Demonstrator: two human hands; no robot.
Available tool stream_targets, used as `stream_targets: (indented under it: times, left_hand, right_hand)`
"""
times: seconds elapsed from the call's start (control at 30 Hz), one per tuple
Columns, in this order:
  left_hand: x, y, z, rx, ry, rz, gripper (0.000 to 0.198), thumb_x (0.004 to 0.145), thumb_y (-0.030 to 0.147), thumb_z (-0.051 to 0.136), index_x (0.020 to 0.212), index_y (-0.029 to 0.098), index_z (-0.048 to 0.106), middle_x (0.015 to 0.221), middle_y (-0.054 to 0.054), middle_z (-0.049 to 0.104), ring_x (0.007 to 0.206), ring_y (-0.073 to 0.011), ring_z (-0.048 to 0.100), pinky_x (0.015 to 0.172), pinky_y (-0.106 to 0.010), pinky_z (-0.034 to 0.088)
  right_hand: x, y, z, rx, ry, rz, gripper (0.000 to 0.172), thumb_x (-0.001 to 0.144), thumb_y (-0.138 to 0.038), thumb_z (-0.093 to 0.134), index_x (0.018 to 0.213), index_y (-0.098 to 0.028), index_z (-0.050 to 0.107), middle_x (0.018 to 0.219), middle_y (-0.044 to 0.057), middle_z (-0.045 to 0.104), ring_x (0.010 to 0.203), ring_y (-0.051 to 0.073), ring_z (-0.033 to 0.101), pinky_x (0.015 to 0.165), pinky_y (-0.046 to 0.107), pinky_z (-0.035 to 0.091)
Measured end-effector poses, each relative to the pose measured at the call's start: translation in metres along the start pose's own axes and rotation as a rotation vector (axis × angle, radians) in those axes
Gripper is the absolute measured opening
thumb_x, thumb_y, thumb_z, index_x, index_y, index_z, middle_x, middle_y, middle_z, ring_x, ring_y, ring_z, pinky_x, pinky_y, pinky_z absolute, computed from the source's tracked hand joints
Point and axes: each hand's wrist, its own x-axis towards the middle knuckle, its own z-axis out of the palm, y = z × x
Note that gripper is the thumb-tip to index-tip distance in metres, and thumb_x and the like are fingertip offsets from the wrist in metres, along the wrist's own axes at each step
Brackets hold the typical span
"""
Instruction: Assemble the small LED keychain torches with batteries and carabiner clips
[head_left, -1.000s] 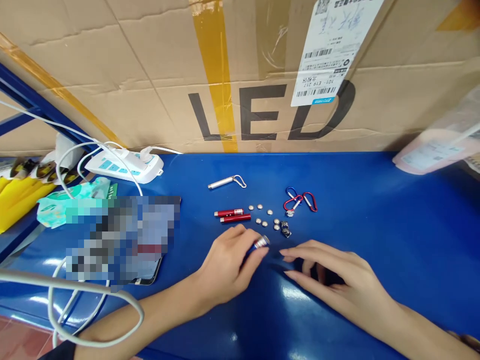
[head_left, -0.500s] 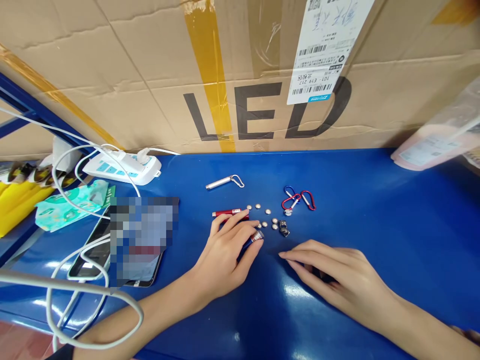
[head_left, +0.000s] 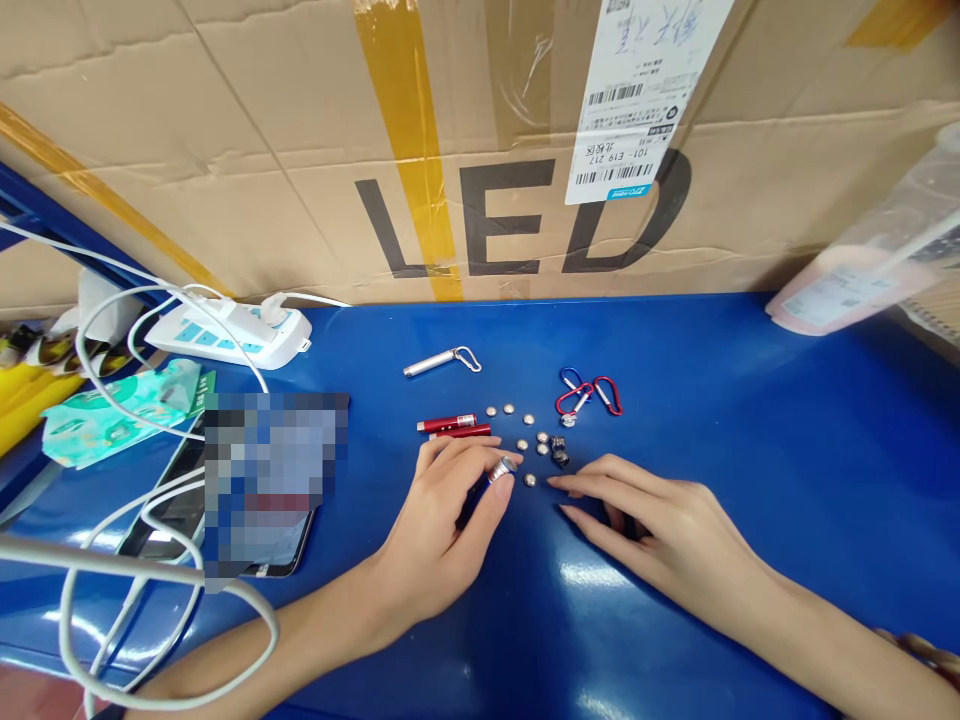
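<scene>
My left hand (head_left: 450, 510) is closed around a small blue pen light (head_left: 498, 470), whose silver end sticks out between thumb and fingers. My right hand (head_left: 645, 525) lies on the blue table (head_left: 750, 450) with its fingers stretched out, the index fingertip close to one button cell (head_left: 530, 480). Several more button cells (head_left: 525, 430) are scattered just beyond. Two red pen lights (head_left: 448, 427) lie side by side above my left hand. A small dark metal part (head_left: 558, 450) sits beside the cells.
A silver pen light with a clip (head_left: 441, 362) lies further back. Red and blue carabiner clips (head_left: 589, 395) lie right of it. A white power strip (head_left: 232, 335), cables, a phone (head_left: 217, 510) and a green packet (head_left: 112, 420) fill the left side. A large cardboard box (head_left: 480, 150) closes off the back.
My left hand with the blue pen light has moved slightly away from me toward the red pen lights. My right hand has slid forward toward the button cells.
</scene>
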Motion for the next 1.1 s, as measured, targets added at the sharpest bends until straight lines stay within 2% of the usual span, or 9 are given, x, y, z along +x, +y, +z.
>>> stream_targets:
  times: [0.1,0.27,0.43,0.63,0.7,0.87,1.1]
  left_hand:
    - [-0.0019,0.0004,0.0011,0.015,-0.009,0.021,0.022,0.092,0.017,0.040,0.100,0.019,0.060,0.096,-0.003,0.068,0.102,-0.0193,0.057,0.092,-0.036,0.033]
    - [-0.0052,-0.0017,0.0048,0.056,-0.011,0.023,0.022,0.092,0.020,0.039,0.091,0.018,0.061,0.088,-0.005,0.068,0.101,-0.0223,0.057,0.091,-0.039,0.034]
    - [-0.0053,-0.0036,0.0060,0.051,-0.029,0.038,0.022,0.092,0.018,0.038,0.093,0.018,0.060,0.091,-0.005,0.068,0.103,-0.0216,0.057,0.092,-0.038,0.033]
    - [-0.0051,-0.0051,0.0085,0.022,-0.177,0.226,0.016,0.091,0.017,0.043,0.102,0.017,0.055,0.109,-0.007,0.067,0.116,-0.0229,0.051,0.094,-0.037,0.032]
    - [-0.0052,-0.0047,0.0089,0.012,-0.160,0.247,0.014,0.090,0.018,0.043,0.097,0.017,0.055,0.109,-0.007,0.066,0.112,-0.0233,0.053,0.092,-0.037,0.034]
    - [-0.0029,-0.0035,0.0082,0.024,-0.118,0.256,0.012,0.090,0.018,0.042,0.088,0.016,0.054,0.096,-0.008,0.064,0.086,-0.0192,0.057,0.078,-0.034,0.039]
    - [-0.0017,-0.0038,0.0085,0.104,-0.078,0.304,0.010,0.089,0.019,0.045,0.087,0.015,0.055,0.090,-0.007,0.062,0.076,-0.0174,0.053,0.070,-0.032,0.039]
  right_hand:
    - [0.0030,-0.0016,-0.0014,-0.019,-0.033,-0.011,0.023,0.088,-0.023,0.050,0.108,-0.022,0.061,0.096,0.001,0.065,0.048,0.005,0.053,0.045,0.017,0.044]
    - [0.0058,-0.0019,-0.0015,-0.092,-0.028,-0.010,0.025,0.088,-0.025,0.048,0.108,-0.020,0.061,0.093,0.002,0.066,0.048,0.006,0.056,0.043,0.017,0.044]
    - [0.0037,-0.0003,0.0001,-0.118,-0.024,-0.006,0.025,0.089,-0.026,0.047,0.109,-0.020,0.061,0.094,0.002,0.066,0.050,0.006,0.058,0.044,0.018,0.045]
    - [0.0045,0.0015,-0.0002,-0.160,-0.055,-0.034,0.030,0.092,-0.029,0.043,0.115,-0.020,0.059,0.087,0.002,0.065,0.066,0.011,0.065,0.052,0.019,0.049]
    - [0.0044,0.0019,-0.0007,-0.135,-0.062,-0.033,0.029,0.092,-0.028,0.043,0.114,-0.021,0.061,0.085,0.002,0.064,0.065,0.011,0.064,0.052,0.019,0.049]
    - [0.0022,0.0027,-0.0022,0.028,-0.055,0.005,0.020,0.089,-0.023,0.050,0.099,-0.024,0.067,0.082,-0.001,0.064,0.065,0.009,0.062,0.056,0.018,0.046]
    - [0.0001,0.0063,0.0007,0.076,-0.050,0.064,0.009,0.084,-0.024,0.058,0.088,-0.023,0.066,0.080,-0.003,0.062,0.043,0.005,0.045,0.044,0.019,0.039]
